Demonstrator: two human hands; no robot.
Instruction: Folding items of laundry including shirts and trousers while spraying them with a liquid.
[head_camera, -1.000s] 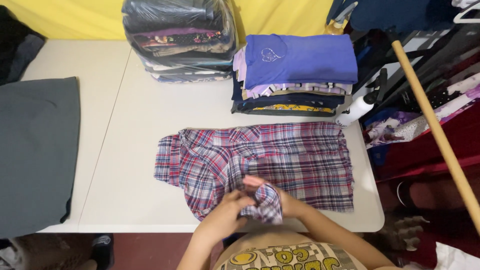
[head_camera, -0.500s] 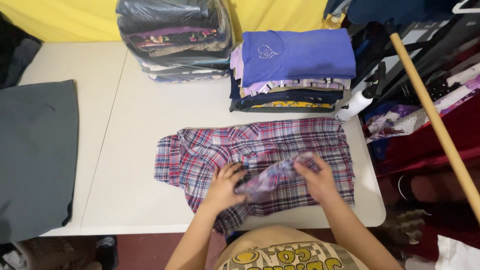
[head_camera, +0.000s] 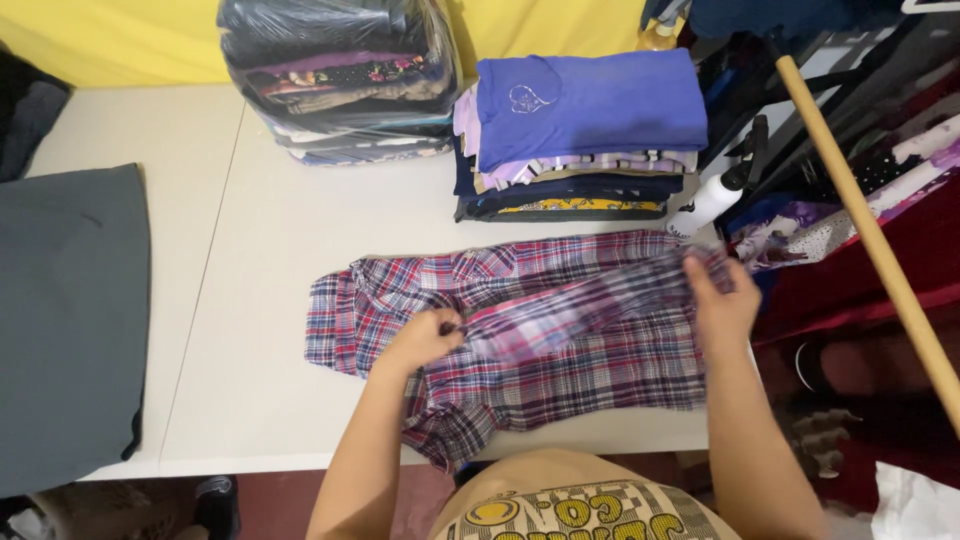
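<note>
Folded clothes stack (head_camera: 585, 135) with blue top at tabletop (head_camera: 250, 300) back, beside plastic-wrapped bundle (head_camera: 340, 75); grey cloth (head_camera: 65, 320) at left edge; white bottle (head_camera: 712, 198) and wooden pole (head_camera: 865, 225) on right

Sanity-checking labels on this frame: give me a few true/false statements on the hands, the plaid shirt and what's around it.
1. Both hands grip the plaid shirt. True: left hand, right hand.
2. The shirt lies on the white table. True.
3. The folded stack is topped by a red garment. False: a blue one.
4. The bagged clothes sit right of the stack. False: left.
5. The grey cloth covers the shirt. False: it lies apart, far left.
</note>
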